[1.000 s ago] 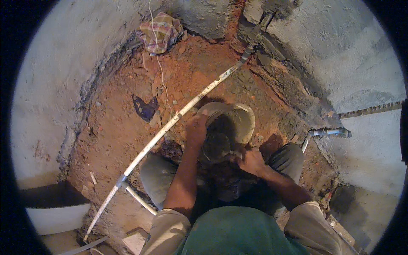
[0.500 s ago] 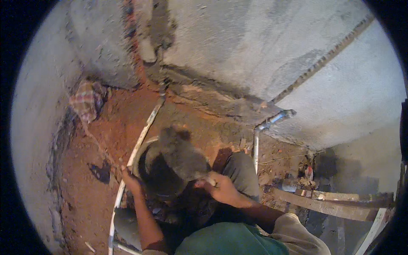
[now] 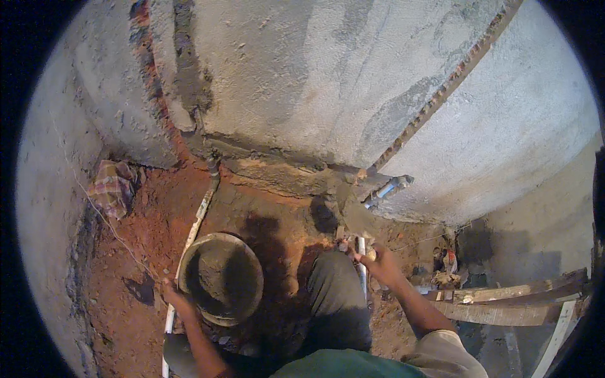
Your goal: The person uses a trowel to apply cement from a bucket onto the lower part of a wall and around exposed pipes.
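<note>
Seen from above, a round, pale-rimmed bowl (image 3: 253,255) stands on a reddish dirt floor (image 3: 165,189), with a grey, mortar-like mix (image 3: 211,268) inside, partly in shadow. The person's left hand (image 3: 179,298) is at the lower left side of the bowl, its fingers by the rim; whether they grip the rim or only rest beside it, I cannot tell. The right hand (image 3: 383,267) is well to the right of the bowl, its fingers closed around the handle of a trowel (image 3: 356,215). The trowel's grey blade points away from the person, toward the foot of the wall beyond the bowl; how much mix it carries is too unclear to tell.

A white pipe (image 3: 200,213) runs past the left side of the bowl. Farther left of the bowl lie a checked cloth (image 3: 113,189) and, nearer, a dark scrap (image 3: 140,290). Beyond the bowl rises a rough grey wall (image 3: 283,75) with a slanting groove (image 3: 444,91) cut in it. A blue pipe piece (image 3: 382,191) sits right of the bowl, near the trowel blade. Wooden boards (image 3: 498,313) lie far right of the bowl, and the person's bent knee (image 3: 334,277) is between bowl and right hand.
</note>
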`<state>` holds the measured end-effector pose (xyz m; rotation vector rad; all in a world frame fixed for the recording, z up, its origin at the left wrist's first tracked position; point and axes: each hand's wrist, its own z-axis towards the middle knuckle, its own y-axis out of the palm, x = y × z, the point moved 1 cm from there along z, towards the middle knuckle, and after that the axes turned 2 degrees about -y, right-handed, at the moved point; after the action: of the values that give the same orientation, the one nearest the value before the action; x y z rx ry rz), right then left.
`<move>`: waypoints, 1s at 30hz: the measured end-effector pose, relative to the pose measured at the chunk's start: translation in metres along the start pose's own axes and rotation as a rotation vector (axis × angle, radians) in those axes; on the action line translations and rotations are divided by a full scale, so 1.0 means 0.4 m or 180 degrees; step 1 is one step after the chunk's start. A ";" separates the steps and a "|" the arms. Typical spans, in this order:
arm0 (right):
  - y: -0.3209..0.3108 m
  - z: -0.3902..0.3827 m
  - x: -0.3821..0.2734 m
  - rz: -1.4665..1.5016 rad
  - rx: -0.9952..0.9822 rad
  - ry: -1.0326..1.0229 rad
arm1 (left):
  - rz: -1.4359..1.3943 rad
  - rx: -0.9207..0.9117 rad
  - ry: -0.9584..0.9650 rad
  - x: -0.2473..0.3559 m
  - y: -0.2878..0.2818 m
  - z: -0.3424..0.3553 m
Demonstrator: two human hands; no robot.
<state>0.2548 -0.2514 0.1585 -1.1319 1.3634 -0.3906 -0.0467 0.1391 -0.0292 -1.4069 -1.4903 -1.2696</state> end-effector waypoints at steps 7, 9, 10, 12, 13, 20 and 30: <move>-0.001 0.200 0.121 -0.0646 -0.0088 -0.0257 | -0.0482 -0.0069 -0.0123 0.049 0.081 -0.069; -0.019 0.244 0.113 -0.0858 -0.0232 -0.0242 | -0.0587 -0.0377 -0.0118 0.030 0.061 -0.061; -0.025 0.258 0.090 -0.0911 -0.0316 -0.0261 | -0.0623 -0.0508 -0.0087 0.032 0.046 -0.055; -0.060 0.269 0.059 -0.1059 -0.0431 -0.0209 | -0.0608 -0.0332 -0.0045 0.089 0.104 -0.106; -0.069 0.280 0.054 -0.1160 -0.0414 -0.0293 | -0.0607 -0.0236 -0.0015 0.115 0.122 -0.125; -0.156 0.384 -0.058 -0.1530 -0.1062 -0.0413 | -0.0692 -0.0097 -0.0145 0.079 0.090 -0.087; -0.251 0.333 -0.287 -0.1604 -0.1734 -0.0190 | 0.0979 0.0356 -0.0004 0.047 0.083 -0.073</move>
<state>0.3837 -0.1530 0.2795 -1.9372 1.1479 -0.3456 -0.0206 0.1139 0.0022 -1.4947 -1.2659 -0.9810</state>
